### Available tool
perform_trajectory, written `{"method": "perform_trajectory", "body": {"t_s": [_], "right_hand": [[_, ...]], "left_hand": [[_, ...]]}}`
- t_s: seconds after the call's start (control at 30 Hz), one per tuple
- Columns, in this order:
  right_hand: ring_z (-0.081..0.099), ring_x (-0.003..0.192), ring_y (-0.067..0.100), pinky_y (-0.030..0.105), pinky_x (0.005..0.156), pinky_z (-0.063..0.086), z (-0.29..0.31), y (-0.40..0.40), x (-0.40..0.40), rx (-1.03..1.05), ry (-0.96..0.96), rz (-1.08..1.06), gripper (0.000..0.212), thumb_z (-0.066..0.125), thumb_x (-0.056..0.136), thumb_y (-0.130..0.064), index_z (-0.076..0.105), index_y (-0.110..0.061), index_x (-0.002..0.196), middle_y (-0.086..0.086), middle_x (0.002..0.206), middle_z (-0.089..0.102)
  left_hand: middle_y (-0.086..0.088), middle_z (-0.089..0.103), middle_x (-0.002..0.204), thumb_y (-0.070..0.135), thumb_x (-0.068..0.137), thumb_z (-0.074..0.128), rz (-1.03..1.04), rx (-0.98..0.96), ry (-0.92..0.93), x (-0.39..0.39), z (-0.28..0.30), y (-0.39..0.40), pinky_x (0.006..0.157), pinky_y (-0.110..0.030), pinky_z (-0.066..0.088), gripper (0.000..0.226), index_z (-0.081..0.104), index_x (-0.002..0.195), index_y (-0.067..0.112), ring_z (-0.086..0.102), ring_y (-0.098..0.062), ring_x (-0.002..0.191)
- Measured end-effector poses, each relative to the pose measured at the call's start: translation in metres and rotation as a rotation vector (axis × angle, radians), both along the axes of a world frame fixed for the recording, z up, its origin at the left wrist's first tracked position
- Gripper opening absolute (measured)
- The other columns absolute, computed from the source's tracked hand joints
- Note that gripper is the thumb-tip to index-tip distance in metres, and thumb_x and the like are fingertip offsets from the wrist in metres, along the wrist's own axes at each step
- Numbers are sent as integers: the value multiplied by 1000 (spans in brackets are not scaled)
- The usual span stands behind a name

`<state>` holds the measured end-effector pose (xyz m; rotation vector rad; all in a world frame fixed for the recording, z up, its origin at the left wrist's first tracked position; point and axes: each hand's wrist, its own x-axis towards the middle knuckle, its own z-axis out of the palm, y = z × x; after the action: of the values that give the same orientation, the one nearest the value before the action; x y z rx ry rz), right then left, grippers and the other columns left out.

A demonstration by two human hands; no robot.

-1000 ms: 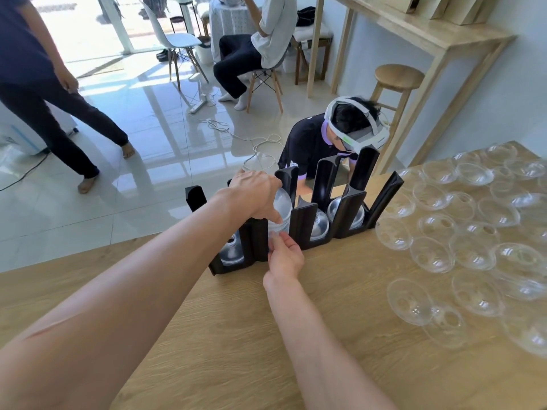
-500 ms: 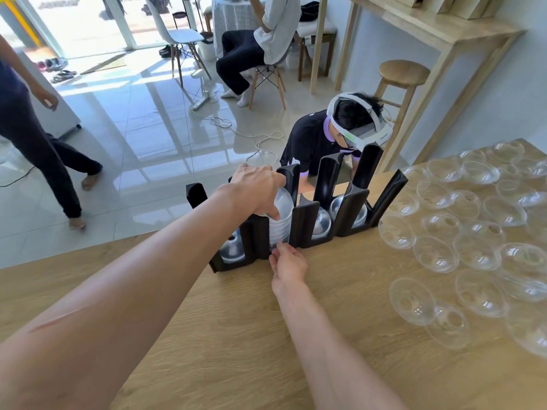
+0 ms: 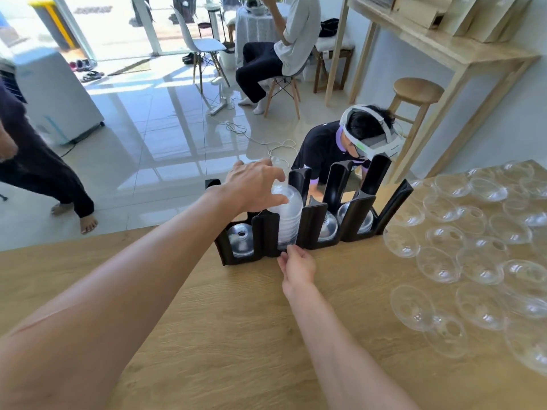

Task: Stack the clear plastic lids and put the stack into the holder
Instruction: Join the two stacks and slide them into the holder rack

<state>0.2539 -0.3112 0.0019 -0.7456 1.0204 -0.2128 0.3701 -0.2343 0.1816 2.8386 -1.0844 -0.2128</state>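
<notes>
Inside black holder point(image 3: 266, 232), clear domed stack point(image 3: 286, 220)

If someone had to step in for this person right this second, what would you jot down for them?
Left hand: on top of the stack of lids, fingers spread over its dome.
Right hand: at the holder's front edge, fingertips at the bottom of that stack.
The stack sits in the second slot from the left and sticks up above the slot's front wall. The other three slots each hold lids low down.
Done: one tall stack is in its slot.
Left: many loose lids still lie spread over the table on the right; stack them and load them too.
</notes>
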Motion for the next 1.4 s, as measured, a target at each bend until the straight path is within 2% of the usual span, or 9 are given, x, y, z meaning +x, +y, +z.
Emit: {"method": "perform_trajectory", "body": {"t_s": [0.07,0.13,0.3,0.53,0.7,0.9,1.0,1.23,1.4], "right_hand": [[63,85,14,24,78,56,0,-2,-8,-39,7,43,17,56,104,-6,63,-6,120,9,102,65],[56,71,12,22,63,48,1,0,-18,-99,19,108,16,54,105,-8,63,-7,119,5,86,62],[41,59,10,23,51,34,0,15,-35,-295,97,323,17,56,105,-22,65,-13,116,-2,79,57],[47,68,11,26,63,41,7,74,-42,-416,59,649,14,58,104,-28,65,-17,108,-3,88,65],[51,59,9,19,52,43,11,125,-42,-463,-22,842,15,58,105,-23,65,-12,111,1,87,69],[62,66,11,22,54,49,15,192,-45,-473,-85,1046,14,57,105,-20,63,-10,113,3,91,72],[68,75,12,25,62,57,15,224,-48,-454,-134,1070,10,59,103,-21,63,-13,108,7,99,72],[66,113,19,43,96,58,12,272,-66,-647,-203,1192,22,65,100,-23,63,-19,121,-1,118,68],[54,133,14,34,111,47,1,284,-86,-786,-231,1404,61,62,94,-6,43,-16,152,3,147,54]], "left_hand": [[2,58,122,45,96,61,24,-97,-22,-7,6,16,92,-40,39,30,66,121,28,59,-25,109],[6,60,109,32,97,60,68,-181,-42,-15,12,36,80,-34,36,12,68,105,28,59,-22,100],[18,58,79,33,95,62,197,-290,-67,-36,20,92,63,-25,32,6,62,91,37,53,-10,84],[20,59,79,43,95,62,377,-271,-31,-74,0,188,69,-31,34,3,64,93,42,51,-8,79],[21,61,79,40,94,67,437,-284,80,-99,-20,246,73,-29,48,9,62,87,44,56,-3,78],[18,61,81,35,93,68,474,-269,96,-122,-37,305,77,-31,48,10,65,84,37,53,-2,76],[15,63,95,37,93,69,489,-262,100,-131,-45,337,85,-34,51,8,71,95,30,59,-7,87],[19,55,127,68,88,60,531,-225,237,-148,-67,409,94,-34,46,51,60,130,40,56,-7,115],[22,49,140,90,73,52,538,-343,397,-165,-99,451,107,-37,45,81,46,141,47,52,-1,125]]}}
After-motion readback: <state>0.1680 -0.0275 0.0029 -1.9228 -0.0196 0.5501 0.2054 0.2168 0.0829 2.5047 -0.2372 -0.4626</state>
